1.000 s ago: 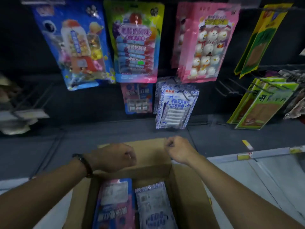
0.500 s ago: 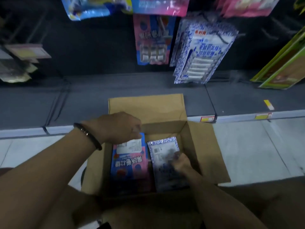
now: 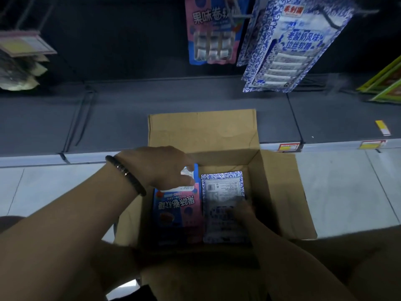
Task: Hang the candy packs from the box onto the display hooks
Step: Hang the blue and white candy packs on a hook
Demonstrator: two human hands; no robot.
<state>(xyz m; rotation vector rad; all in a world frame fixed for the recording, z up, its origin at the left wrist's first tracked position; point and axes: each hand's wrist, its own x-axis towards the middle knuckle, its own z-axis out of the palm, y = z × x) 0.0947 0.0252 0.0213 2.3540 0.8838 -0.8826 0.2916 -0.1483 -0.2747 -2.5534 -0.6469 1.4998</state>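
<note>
L grip [image 3: 156, 170] hangs over the pink pack [image 3: 178, 216] in the box [image 3: 280, 192]. Its fingers bend down at the pack's top edge. Can't tell if it pinches or just touches. R grip [image 3: 240, 211] is low in the box on the blue pack [image 3: 223, 190]. It's dark & blurry there, so can't tell if it holds or just rests.

Both packs lie flat, side by side, pink on the left, blue on the right. The box sits on the floor [image 3: 336, 192] w/ its far flap on the low shelf [image 3: 195, 98]. Up above, a hung pink pack [image 3: 211, 33] & hung blue packs [image 3: 288, 46] are on hooks [image 3: 238, 15], just beside each other.

Packs look thin & light, prob. easy w/ one hand each. Flat & a bit stiff, but I think they'd bend if held by a corner. Shiny front, so maybe slippy. Sweets inside could squash, so no hard squeeze in the middle.

Best spot to take hold: top edge, thumb one side, fingers the other, near the hang hole but not over it. Then the hole is free to slide on a hook. Pink goes w/ pink, blue w/ blue. Can't see if more packs lie under these two.
</note>
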